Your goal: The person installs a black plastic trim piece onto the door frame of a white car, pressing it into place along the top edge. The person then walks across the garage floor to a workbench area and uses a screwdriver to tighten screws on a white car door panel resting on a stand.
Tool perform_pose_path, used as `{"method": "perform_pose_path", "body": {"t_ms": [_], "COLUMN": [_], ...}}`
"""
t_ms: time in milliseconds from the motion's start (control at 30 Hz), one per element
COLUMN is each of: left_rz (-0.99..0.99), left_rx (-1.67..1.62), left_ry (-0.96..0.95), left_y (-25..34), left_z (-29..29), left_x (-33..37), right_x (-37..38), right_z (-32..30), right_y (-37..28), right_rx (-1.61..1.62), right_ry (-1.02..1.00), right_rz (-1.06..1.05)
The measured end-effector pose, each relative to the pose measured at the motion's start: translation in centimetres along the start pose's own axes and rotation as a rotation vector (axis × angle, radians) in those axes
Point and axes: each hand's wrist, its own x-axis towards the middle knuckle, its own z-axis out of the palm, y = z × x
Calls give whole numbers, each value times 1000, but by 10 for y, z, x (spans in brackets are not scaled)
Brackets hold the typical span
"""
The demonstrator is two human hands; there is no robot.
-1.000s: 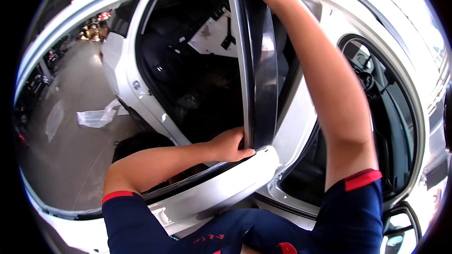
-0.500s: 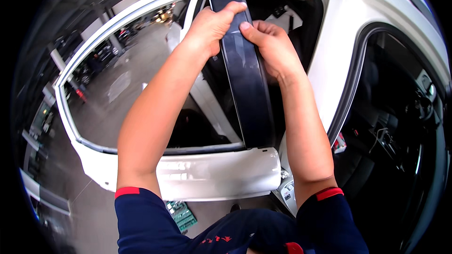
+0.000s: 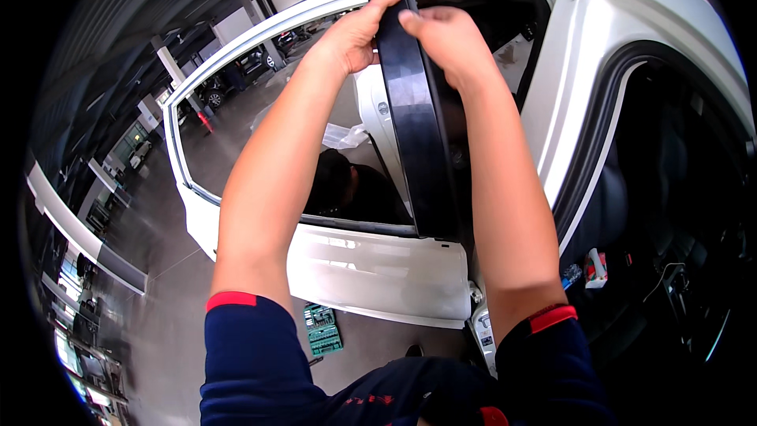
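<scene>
A long, glossy black door pillar trim (image 3: pixel 414 126) runs down the upright of a white car door's (image 3: pixel 378 272) window frame. My left hand (image 3: pixel 356 35) grips its left edge near the top, thumb lying across the front. On the opposite edge, slightly lower, my right hand (image 3: pixel 451 38) is closed with its thumb on the trim's face. The fingers behind the strip are mostly hidden. At its lower end the trim meets the door's white panel.
The door stands open beside the white car body (image 3: pixel 544 110), with dark seats inside at right. A green tool case (image 3: pixel 323 331) lies open on the floor below the door. A red-and-white box (image 3: pixel 597 268) sits inside the car. Pillars and parked cars fill the workshop at left.
Both hands are higher on the trim, close to its top end. The view has shifted, showing more of the workshop at left and of the tool case.
</scene>
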Motion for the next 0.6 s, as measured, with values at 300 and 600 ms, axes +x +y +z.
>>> {"method": "perform_pose_path", "body": {"t_ms": [300,600], "left_rz": [-3,-11], "left_rx": [-111,-16], "left_ry": [15,46], "left_y": [-1,6], "left_z": [5,4], "left_x": [10,19], "right_x": [40,63], "right_z": [6,3], "right_y": [-2,-22], "right_rx": [101,209], "right_ry": [-22,29], "right_rz": [13,32]}}
